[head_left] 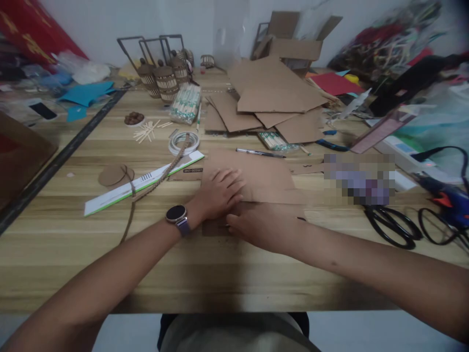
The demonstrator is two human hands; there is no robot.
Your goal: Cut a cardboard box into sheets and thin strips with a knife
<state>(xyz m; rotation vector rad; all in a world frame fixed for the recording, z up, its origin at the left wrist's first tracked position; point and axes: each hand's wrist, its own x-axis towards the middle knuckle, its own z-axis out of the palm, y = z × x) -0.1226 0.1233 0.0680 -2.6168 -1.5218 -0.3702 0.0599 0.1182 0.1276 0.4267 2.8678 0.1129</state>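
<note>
A brown cardboard sheet (262,171) lies flat on the table in front of me. My left hand (222,192) rests on it, palm down with the fingers stretched out. Just below, nearer to me, my right hand (258,226) lies low over the sheet's near part, its fingers curled in. A small dark tip shows by those fingers, but what they hold is hidden. Beyond my hands a pen (260,153) lies on the cardboard. To the left, a cardboard strip (161,173) crosses a white and green strip (110,197), near a round cardboard piece (112,175).
Black-handled scissors (394,227) and a blue tool with a cord (452,203) lie at right; a patch there is pixelated. Behind are stacked cardboard pieces (278,88), a tape roll (184,143), small sticks (146,131), a bowl of brown balls (134,119) and lantern-like models (166,83).
</note>
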